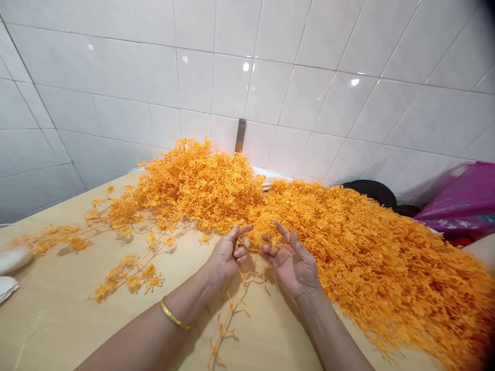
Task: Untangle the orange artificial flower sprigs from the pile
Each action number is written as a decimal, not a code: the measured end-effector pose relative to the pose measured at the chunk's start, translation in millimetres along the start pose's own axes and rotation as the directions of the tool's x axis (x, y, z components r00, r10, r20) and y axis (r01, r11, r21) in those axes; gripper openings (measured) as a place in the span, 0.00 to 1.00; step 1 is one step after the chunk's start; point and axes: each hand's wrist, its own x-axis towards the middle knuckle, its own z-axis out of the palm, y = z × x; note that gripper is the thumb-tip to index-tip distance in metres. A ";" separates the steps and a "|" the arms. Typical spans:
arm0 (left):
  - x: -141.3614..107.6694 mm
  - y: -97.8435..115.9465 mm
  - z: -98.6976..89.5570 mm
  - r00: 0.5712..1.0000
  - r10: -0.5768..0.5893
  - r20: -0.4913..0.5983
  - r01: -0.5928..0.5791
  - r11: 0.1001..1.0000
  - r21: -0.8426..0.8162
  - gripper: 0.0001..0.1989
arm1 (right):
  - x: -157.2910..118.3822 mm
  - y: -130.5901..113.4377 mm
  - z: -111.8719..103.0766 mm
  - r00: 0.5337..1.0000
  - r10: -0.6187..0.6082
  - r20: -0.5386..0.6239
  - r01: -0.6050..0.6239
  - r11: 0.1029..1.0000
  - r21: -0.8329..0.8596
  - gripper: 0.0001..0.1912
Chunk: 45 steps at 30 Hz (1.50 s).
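Near the middle of the table, my left hand (228, 252) pinches a thin orange stem, its fingers curled and a gold bangle on the wrist. Facing it, my right hand (292, 260) is palm up with its fingers apart, beside a small orange flower cluster (263, 232); whether its lower fingers touch the cluster is hard to tell. A branching orange stem (231, 309) hangs below my hands and lies toward the front edge. Behind and to the right spreads a large pile of orange artificial sprigs (371, 242).
Loose flowered sprigs (133, 278) lie on the beige table (127, 340) at the left, near a white object (14, 260). A purple bag (464, 198) and black round items (373, 191) sit at the back right. A metal bracket (240, 135) stands against the tiled wall.
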 end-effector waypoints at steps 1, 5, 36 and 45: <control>-2.0 0.4 0.1 0.999 0.000 0.043 0.000 1.000 0.019 0.13 | 0.3 -0.2 0.3 1.000 0.010 0.006 -0.010 1.000 -0.012 0.21; -9.2 4.2 3.5 0.987 -0.002 0.163 -0.015 0.995 0.103 0.17 | -0.4 -0.4 -0.1 0.994 0.080 -0.075 -0.091 0.983 -0.160 0.29; -15.9 -7.6 12.2 0.960 0.211 0.183 -0.277 0.795 0.539 0.28 | 2.8 -10.4 -17.2 0.999 -0.036 -0.014 0.011 0.620 -0.785 0.19; -20.2 -16.7 17.3 0.969 0.117 0.219 -0.235 0.723 0.649 0.26 | 2.4 1.2 -10.6 0.973 -0.211 -0.095 0.122 0.815 -0.566 0.14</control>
